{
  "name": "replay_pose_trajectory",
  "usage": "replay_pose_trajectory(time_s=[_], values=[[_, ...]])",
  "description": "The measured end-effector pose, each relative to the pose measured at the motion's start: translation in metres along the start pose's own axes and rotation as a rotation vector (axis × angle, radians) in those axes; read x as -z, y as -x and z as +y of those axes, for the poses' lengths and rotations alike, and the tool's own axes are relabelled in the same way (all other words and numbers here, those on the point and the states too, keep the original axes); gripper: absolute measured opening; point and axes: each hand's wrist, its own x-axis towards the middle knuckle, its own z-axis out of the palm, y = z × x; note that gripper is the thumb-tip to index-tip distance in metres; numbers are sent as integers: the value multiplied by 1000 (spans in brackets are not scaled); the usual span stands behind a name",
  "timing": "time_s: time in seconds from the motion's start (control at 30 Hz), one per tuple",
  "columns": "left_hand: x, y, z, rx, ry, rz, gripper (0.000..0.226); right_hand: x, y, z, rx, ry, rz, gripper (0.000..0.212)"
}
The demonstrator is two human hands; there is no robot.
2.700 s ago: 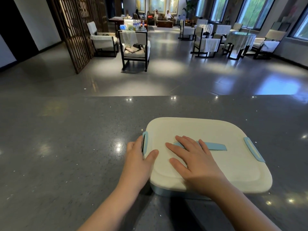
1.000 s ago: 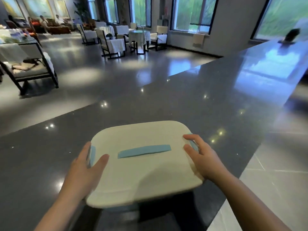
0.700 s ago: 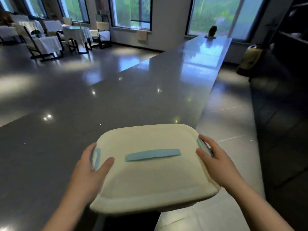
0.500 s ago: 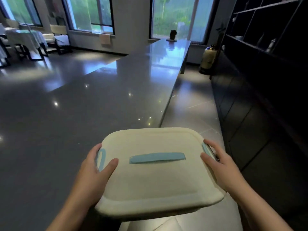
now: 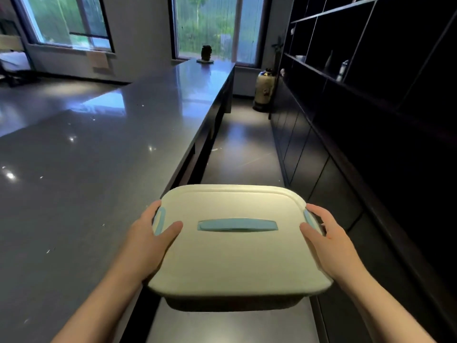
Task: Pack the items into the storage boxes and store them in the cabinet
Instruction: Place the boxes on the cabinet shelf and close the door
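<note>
A storage box [image 5: 235, 253] with a cream lid, a light blue handle strip and blue side clasps is held in the air, off the counter and over the aisle floor. My left hand [image 5: 146, 243] grips its left edge with the thumb on the lid beside the left clasp. My right hand [image 5: 326, 241] grips the right edge, thumb on the lid by the right clasp. The dark cabinet [image 5: 329, 169] with closed lower doors runs along the right, and open shelves stand above it. What the box holds is hidden.
A long grey counter [image 5: 99, 149] stretches along the left, with a small dark ornament [image 5: 206, 53] at its far end. A narrow floor aisle [image 5: 242, 149] lies between counter and cabinet. A pale tank [image 5: 264, 91] stands at the aisle's far end.
The box was lifted off the counter with both hands on its sides. The view swung right, from the seating area to the aisle and the dark cabinet.
</note>
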Motion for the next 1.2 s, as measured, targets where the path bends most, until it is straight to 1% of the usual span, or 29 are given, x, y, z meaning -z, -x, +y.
replay_pose_trajectory(time_s=[0.13,0.27,0.5,0.6,0.67,0.8,0.93,1.03,1.2], values=[[-35,-91,12,-11,-25,-27,65,-17,-84,5,-15,5,49,38],[-68,-194,28,-65,-47,-65,67,-32,-173,3,-34,-11,121,38],[-126,-369,71,-139,-82,-159,69,-38,-324,-15,-124,-49,226,37],[-161,-439,88,-171,-83,-211,68,-38,-390,-13,-177,-47,309,47],[-189,-484,100,-175,-81,-239,66,-38,-438,-7,-187,-39,335,49],[-244,-566,121,-197,-69,-243,63,-34,-537,6,-151,-50,347,47],[-292,-642,144,-153,-85,-212,70,-30,-634,14,-127,-50,348,47],[-323,-701,159,-140,-91,-191,71,-30,-704,16,-132,-50,330,48],[-366,-800,178,-127,-80,-172,68,-37,-820,13,-139,-48,290,48]])
